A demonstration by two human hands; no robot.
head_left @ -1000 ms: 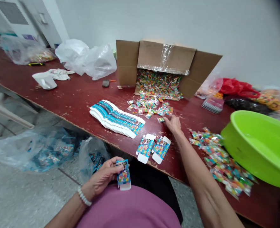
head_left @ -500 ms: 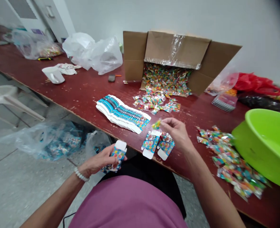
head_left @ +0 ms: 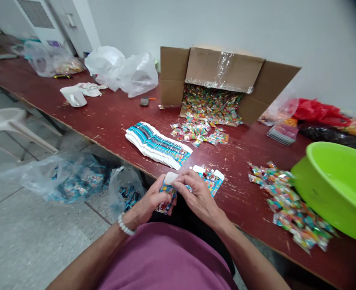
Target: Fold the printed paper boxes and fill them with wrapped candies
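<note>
My left hand (head_left: 152,199) grips a small colourful carton (head_left: 167,190) with its white flap up, held just below the table's front edge. My right hand (head_left: 196,193) is closed at the carton's open top, fingers pinched there; what they hold is hidden. Two more small cartons (head_left: 210,180) lie on the table just behind my hands. A fanned stack of flat blue cartons (head_left: 158,145) lies to the left. Loose candy packets (head_left: 200,133) spill from a cardboard box (head_left: 223,80) lying on its side.
A second heap of candy packets (head_left: 289,205) lies right, beside a green basin (head_left: 337,185). White and clear plastic bags (head_left: 123,72), a white jug (head_left: 73,96) and a phone (head_left: 144,101) sit further back. Bags of cartons (head_left: 69,181) lie on the floor.
My right hand picked a candy packet off the table and brought it back to the carton. My left hand lifted the carton from my lap toward the table edge.
</note>
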